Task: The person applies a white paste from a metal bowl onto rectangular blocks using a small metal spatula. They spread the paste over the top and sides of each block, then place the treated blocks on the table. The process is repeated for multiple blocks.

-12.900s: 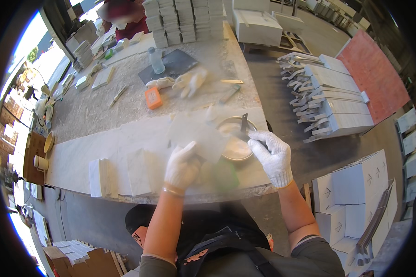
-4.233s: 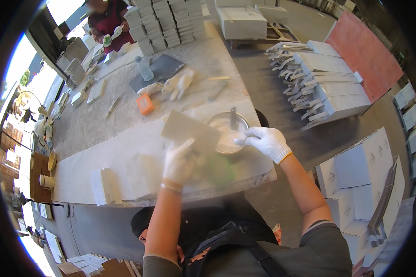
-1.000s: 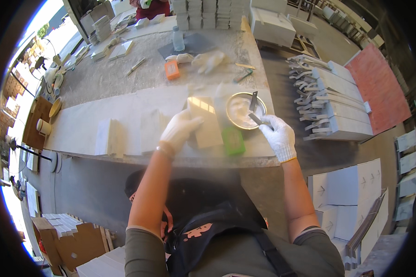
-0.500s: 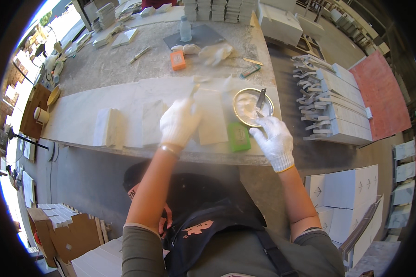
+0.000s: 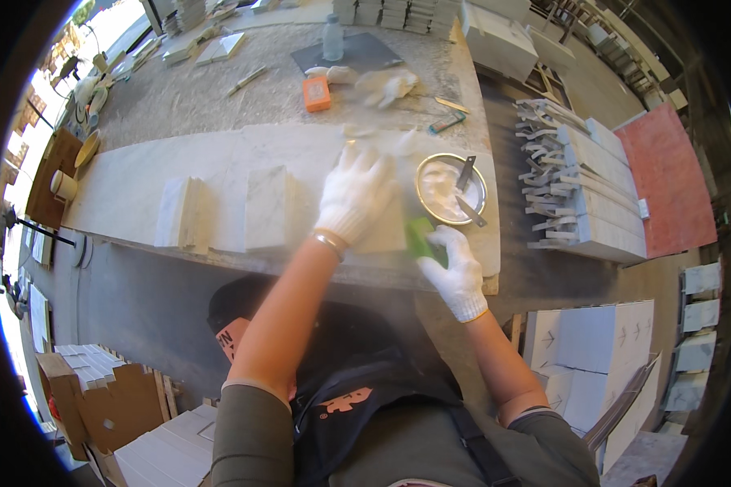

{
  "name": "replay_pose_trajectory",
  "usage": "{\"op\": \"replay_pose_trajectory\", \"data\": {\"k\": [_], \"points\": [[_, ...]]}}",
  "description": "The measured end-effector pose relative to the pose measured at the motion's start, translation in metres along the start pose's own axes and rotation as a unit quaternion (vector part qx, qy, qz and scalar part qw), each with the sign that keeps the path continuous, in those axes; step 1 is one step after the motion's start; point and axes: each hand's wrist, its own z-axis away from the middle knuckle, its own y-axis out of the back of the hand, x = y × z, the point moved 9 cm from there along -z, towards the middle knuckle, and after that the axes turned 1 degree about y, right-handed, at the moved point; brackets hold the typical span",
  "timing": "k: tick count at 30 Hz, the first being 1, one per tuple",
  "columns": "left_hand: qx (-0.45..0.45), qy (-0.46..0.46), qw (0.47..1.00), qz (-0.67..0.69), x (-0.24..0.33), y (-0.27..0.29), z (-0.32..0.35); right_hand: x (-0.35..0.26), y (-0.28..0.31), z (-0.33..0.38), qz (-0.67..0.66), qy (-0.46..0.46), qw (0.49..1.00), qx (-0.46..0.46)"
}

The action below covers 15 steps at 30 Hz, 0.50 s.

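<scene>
Left hand [image 5: 356, 191] lies spread, partly hiding a pale tile [image 5: 386, 229] — right hand [image 5: 456, 274] grips a green block [image 5: 418, 237] near the bowl [image 5: 418, 185].

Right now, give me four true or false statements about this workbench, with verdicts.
1. The white-gloved right hand is at the green rectangular block. True.
2. The round metal bowl of white paste has two flat dark tools in it. True.
3. The clear plastic bottle lies on its side. False: the bottle stands upright on a dark flat sheet.
4. The orange rectangular block lies right of the bowl. False: the orange block lies left of it.
</scene>
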Motion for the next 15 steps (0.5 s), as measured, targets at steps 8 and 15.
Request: {"op": "replay_pose_trajectory", "data": {"k": [8, 15], "points": [[-0.010, -0.009, 1.000, -0.021, 0.005, 0.001, 0.001, -0.038, -0.017, -0.003, -0.401, -0.138, 0.906, -0.012], [-0.053, 0.030, 0.998, -0.031, 0.001, -0.007, 0.000, -0.040, -0.027, -0.027, -0.413, -0.142, 0.899, -0.039]]}}
